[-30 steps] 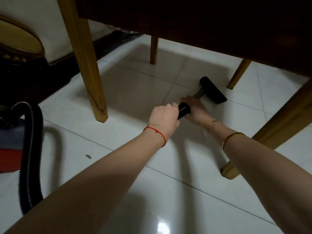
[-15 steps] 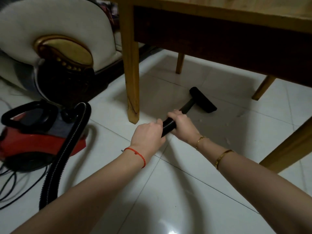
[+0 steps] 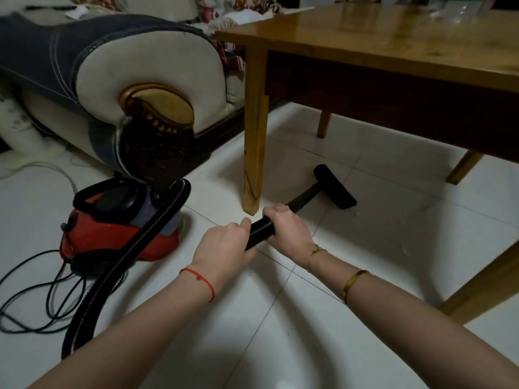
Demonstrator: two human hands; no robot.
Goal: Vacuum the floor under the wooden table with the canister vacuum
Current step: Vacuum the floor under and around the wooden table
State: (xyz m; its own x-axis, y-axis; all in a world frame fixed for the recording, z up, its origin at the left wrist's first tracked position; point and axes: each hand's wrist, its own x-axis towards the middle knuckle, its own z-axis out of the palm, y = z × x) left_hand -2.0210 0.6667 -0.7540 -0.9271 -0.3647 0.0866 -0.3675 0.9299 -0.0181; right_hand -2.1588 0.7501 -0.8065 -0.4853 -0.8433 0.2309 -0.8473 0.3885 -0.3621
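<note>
The wooden table (image 3: 393,49) fills the upper right, its near left leg (image 3: 254,141) standing on the white tile floor (image 3: 387,237). Both my hands grip the black ribbed vacuum hose (image 3: 259,231): my left hand (image 3: 222,245) behind, my right hand (image 3: 286,226) in front. From my right hand a black wand (image 3: 306,195) runs to the flat black floor nozzle (image 3: 334,186), which lies on the tiles under the table's front edge. The red canister vacuum (image 3: 112,223) sits on the floor at the left, its hose curving down from it.
A cream and dark sofa arm (image 3: 134,80) stands behind the canister. Black power cord (image 3: 42,293) lies looped on the floor at the left. Three more table legs show: back one (image 3: 324,124), right back (image 3: 464,167), near right (image 3: 483,282).
The view has risen and pulled back, so the tabletop and canister now show. The nozzle has been drawn back from deeper under the table toward its front edge. Both hands keep their grip.
</note>
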